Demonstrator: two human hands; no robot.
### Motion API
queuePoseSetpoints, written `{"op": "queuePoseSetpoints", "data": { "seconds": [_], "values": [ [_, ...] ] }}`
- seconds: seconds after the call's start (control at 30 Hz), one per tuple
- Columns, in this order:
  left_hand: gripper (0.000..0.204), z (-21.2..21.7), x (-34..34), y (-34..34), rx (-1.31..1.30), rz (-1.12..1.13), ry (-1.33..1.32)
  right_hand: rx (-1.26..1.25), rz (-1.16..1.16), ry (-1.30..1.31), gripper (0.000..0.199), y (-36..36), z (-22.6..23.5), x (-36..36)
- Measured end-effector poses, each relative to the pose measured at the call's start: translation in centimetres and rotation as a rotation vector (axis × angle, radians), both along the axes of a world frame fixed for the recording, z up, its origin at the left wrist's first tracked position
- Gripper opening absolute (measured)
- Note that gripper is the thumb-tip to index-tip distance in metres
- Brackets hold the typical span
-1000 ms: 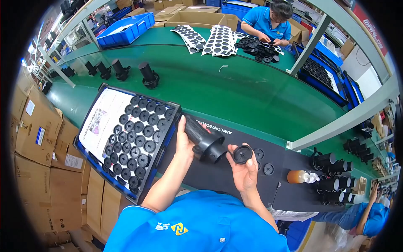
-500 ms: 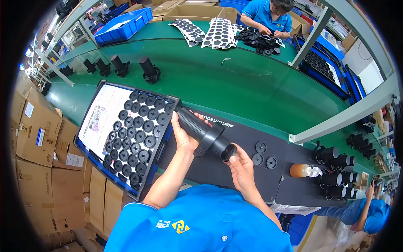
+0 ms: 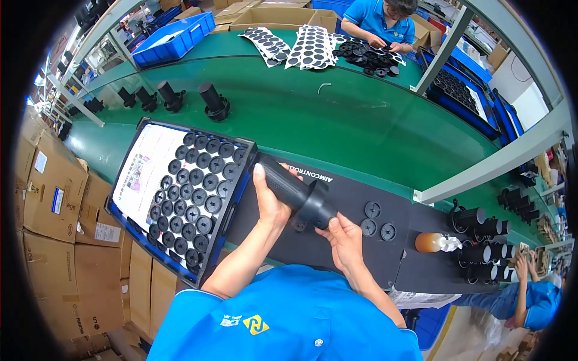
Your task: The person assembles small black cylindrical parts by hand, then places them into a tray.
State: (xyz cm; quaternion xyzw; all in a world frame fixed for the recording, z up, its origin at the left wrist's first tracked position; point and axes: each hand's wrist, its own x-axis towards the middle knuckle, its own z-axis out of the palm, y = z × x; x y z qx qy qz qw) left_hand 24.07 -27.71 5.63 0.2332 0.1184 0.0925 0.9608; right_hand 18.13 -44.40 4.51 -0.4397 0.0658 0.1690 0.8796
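My left hand [image 3: 272,207] is wrapped round the upper part of a black cylindrical housing [image 3: 288,185] with a textured barrel and a wide collar. The housing slants from upper left to lower right in front of my chest. At its lower right end, the thumb and fingers of my right hand [image 3: 344,239] grip the rim; the end face is turned out of sight. Left of my hands, a black-and-blue tray [image 3: 226,218] carries rows of round black caps [image 3: 199,197] and a printed sheet. Three more round caps [image 3: 372,209] lie on the dark mat [image 3: 373,259] to the right.
Across the green conveyor [image 3: 289,108] stand several similar black housings [image 3: 211,99]. A spray bottle [image 3: 428,242] with amber liquid and more black cylinders [image 3: 475,256] are at right. A grey post [image 3: 487,171] slants overhead. A co-worker [image 3: 385,27] handles black parts at the far side.
The housing has tilted and turned, so its lower end, which showed a dark round face before, no longer faces me. Both hands keep their hold and have shifted slightly.
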Motion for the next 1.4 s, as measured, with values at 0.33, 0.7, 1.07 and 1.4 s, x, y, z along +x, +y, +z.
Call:
{"op": "queuePoseSetpoints", "data": {
  "seconds": [0.33,0.7,1.07,1.4],
  "values": [
    [0.042,0.3,-0.5,-0.3,0.565,-0.012,-0.040,0.230,0.168,0.098,0.044,-2.0,-5.8,1.7],
    [0.054,-2.7,1.3,0.1,1.433,0.272,-0.297,0.034,-0.087,0.287,0.040,-7.6,-5.4,-1.8],
    [0.063,-2.8,13.8,-7.7,1.426,-0.023,-0.236,-1.319,-0.366,-0.264,0.042,-12.3,-6.0,3.0],
    [0.056,-5.6,21.7,-12.3,1.608,-0.157,-0.192,-1.932,0.012,-0.129,0.053,-10.7,-8.2,8.0]
  ]
}}
